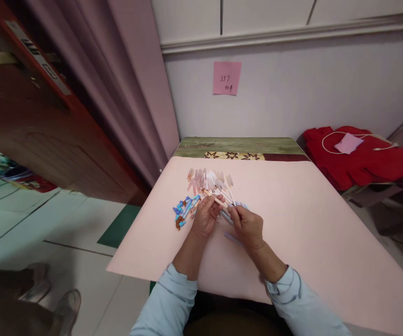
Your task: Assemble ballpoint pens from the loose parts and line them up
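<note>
Both hands meet over the middle of the pink-covered table. A cream-coloured pen (219, 201) with a brownish end slants between them. My left hand (206, 215) is closed around its middle, and my right hand (249, 227) pinches its near right end. Just left of my left hand lies a pile of small blue and brown pen caps (180, 217) with several blue pen barrels (189, 208). Beyond the hands, pinkish pen parts (197, 181) and clear ones (222, 178) lie in rows. White sticks like refills (229, 196) lie partly hidden behind my right hand. Bluish barrels (232, 239) show beneath it.
Pink paper (309, 242) covers the table, whose green patterned top (236, 143) shows at the back. A red cloth (358, 156) with a cable lies to the right. A wooden door (47, 107) and a curtain (117, 79) stand left. Another person's shoe (67, 305) is at lower left.
</note>
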The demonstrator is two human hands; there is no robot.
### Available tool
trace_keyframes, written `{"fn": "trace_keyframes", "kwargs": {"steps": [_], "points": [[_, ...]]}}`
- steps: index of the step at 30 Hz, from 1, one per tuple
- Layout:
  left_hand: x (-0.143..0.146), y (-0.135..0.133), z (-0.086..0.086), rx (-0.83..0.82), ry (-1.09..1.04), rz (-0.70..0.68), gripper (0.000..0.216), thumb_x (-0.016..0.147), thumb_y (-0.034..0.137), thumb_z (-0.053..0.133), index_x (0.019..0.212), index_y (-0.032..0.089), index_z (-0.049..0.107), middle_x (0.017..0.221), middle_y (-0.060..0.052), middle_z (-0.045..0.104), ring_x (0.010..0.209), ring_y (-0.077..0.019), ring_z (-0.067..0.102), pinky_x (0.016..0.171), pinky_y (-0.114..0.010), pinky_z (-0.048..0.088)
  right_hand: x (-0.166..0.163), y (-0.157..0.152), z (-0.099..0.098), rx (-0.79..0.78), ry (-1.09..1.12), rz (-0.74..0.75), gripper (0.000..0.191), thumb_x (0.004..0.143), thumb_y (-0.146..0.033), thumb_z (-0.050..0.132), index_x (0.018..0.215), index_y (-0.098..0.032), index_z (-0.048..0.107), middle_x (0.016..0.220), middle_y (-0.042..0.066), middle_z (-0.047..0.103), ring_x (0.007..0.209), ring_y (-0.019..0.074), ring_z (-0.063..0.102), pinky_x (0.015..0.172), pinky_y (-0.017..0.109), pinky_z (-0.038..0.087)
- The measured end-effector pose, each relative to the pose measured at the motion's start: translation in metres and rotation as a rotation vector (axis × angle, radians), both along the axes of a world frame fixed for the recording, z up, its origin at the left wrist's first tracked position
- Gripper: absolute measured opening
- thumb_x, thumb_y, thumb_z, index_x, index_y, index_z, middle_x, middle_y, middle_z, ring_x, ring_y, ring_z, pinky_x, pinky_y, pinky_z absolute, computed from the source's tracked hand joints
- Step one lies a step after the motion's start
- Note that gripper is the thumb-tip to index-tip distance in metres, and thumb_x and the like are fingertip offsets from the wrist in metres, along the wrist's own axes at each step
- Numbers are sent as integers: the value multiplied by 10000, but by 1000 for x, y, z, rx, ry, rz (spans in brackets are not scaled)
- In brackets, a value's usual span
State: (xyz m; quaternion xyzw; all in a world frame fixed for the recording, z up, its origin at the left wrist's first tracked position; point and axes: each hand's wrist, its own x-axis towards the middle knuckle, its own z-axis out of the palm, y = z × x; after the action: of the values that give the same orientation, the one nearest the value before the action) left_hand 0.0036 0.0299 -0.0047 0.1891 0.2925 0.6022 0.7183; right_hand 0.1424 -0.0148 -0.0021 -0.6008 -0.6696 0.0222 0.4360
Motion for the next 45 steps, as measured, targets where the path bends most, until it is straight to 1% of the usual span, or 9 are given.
{"fn": "trace_keyframes", "kwargs": {"steps": [4,8,11,18,21,26,33,40,45], "points": [[0,1,-1,32,33,-8,152,793,221,704,880,106,656,912,-89,731,768,-143,705,609,-181,578,-2,0,0,24,78,5,387,853,-554,585,975,-194,651,698,-8,671,560,99,580,557,200,373],[-1,0,-2,49,56,-16,185,776,247,725,885,111,663,909,-83,732,759,-140,701,612,-187,579,-3,-1,0,40,56,-9,319,880,-502,569,806,-201,644,631,-16,637,544,95,556,556,204,359],[-1,-1,-2,68,76,-30,190,773,255,727,879,110,665,918,-89,733,757,-137,698,614,-185,573,-2,-2,1,48,49,-17,313,900,-475,548,789,-202,653,594,-21,625,522,93,547,539,204,340],[-1,-2,0,96,113,-62,206,789,267,710,901,98,674,950,-107,731,769,-142,697,611,-185,564,0,-3,4,35,-24,-10,424,966,-437,437,688,-196,649,559,-3,632,478,92,525,512,211,308],[-1,-2,0,92,100,-44,207,782,267,720,903,105,674,938,-94,731,754,-132,693,613,-184,564,0,-2,3,20,-13,-2,411,956,-465,455,717,-202,662,562,-9,631,488,94,534,520,209,318],[1,-3,2,106,96,-37,204,770,262,732,887,105,676,904,-82,728,730,-120,681,604,-182,562,-1,-2,2,25,61,41,355,863,-537,590,945,-202,674,691,-3,683,562,107,588,561,207,372],[3,-4,3,92,115,-49,271,756,297,744,930,101,675,967,-107,721,772,-142,680,620,-207,568,-1,-1,1,102,65,32,241,918,-410,555,888,-205,678,746,13,699,628,117,610,621,218,401],[4,-5,3,101,110,-65,232,736,270,756,883,99,701,915,-86,720,728,-125,661,632,-218,549,-1,0,0,103,19,25,223,911,-406,566,907,-213,678,765,5,706,628,112,610,627,222,399],[3,-6,4,111,108,-61,221,730,250,762,882,96,720,871,-87,720,777,-139,667,724,-234,533,0,-1,0,114,-11,7,270,905,-449,563,869,-218,697,677,-4,692,575,110,604,575,218,374]]}}
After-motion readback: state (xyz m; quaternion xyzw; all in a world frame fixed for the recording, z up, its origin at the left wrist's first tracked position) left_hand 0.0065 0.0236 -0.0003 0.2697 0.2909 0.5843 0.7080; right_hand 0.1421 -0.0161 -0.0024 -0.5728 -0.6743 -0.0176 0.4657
